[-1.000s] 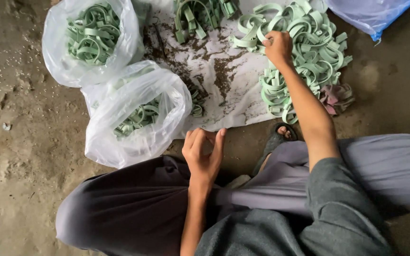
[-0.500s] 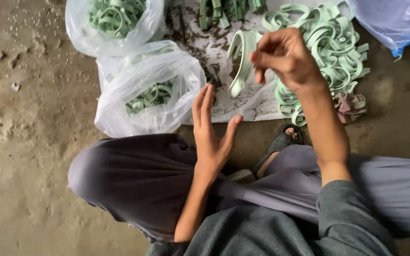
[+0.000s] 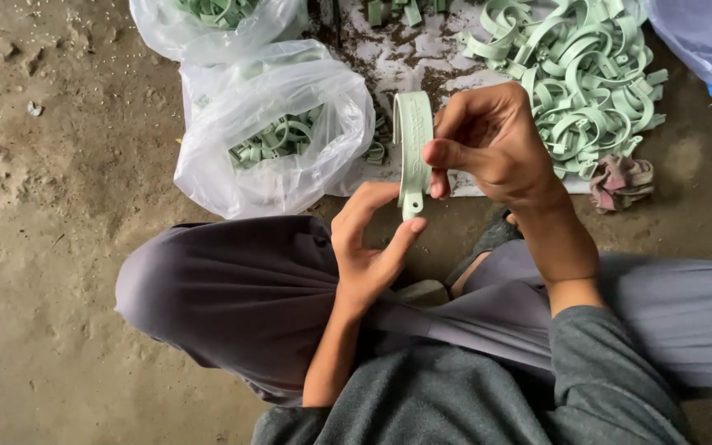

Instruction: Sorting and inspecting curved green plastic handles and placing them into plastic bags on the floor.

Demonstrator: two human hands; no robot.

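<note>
My right hand (image 3: 489, 147) grips a pale green plastic clamp (image 3: 413, 145), a curved band with a tab at its lower end, held upright in front of my knees. My left hand (image 3: 371, 244) is just below it with fingers spread, and the thumb and forefinger touch the clamp's lower tab. Behind the right hand lies a heap of the same green clamps (image 3: 587, 82) on a white sheet (image 3: 389, 62).
A clear plastic bag (image 3: 278, 136) with several green pieces sits left of the clamp, and a second bag (image 3: 216, 21) lies behind it. A blue-tinted bag (image 3: 706, 37) is at the top right. A crumpled rag (image 3: 621, 181) lies by the heap. The ground is bare dirt.
My right hand has carried a clamp from the heap toward my lap. My left hand has risen from the knee and now touches its lower end.
</note>
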